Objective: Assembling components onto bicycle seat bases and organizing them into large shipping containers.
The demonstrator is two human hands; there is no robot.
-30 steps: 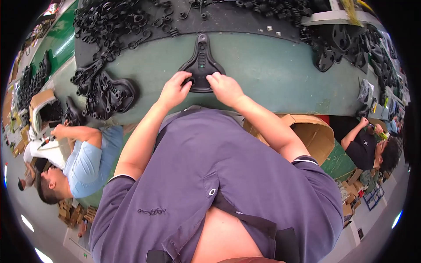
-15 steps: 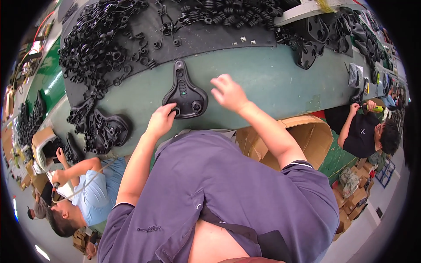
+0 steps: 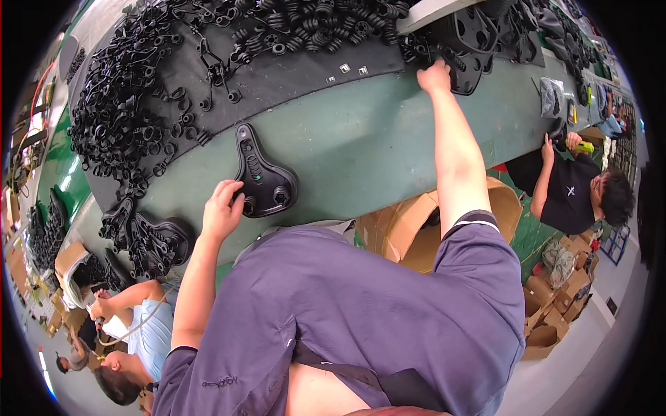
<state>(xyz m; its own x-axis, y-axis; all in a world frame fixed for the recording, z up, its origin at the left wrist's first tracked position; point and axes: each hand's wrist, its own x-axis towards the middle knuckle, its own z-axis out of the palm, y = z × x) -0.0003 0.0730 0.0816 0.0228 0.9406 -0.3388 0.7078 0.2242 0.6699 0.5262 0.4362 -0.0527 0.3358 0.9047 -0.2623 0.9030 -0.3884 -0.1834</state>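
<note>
Black saddle (image 3: 269,172) lies on the tabletop (image 3: 361,142); left fingers (image 3: 226,188) curl at its wide end, where steadying should prevent swivelling. Right fingers (image 3: 440,67) reach black parts (image 3: 415,50); whether either hand pinches anything, I cannot tell.

Factory workshop: green workbench (image 3: 361,152), heaped black parts (image 3: 132,90), co-workers (image 3: 572,191) (cardboard boxes (image 3: 570,288) stacked behind).

Is a green worktable (image 3: 368,156); bears a black mat (image 3: 277,83), one black saddle (image 3: 266,170), a pile of saddles (image 3: 170,239) leftward and, apparently, a plastic bag (image 3: 551,98) at right.
</note>
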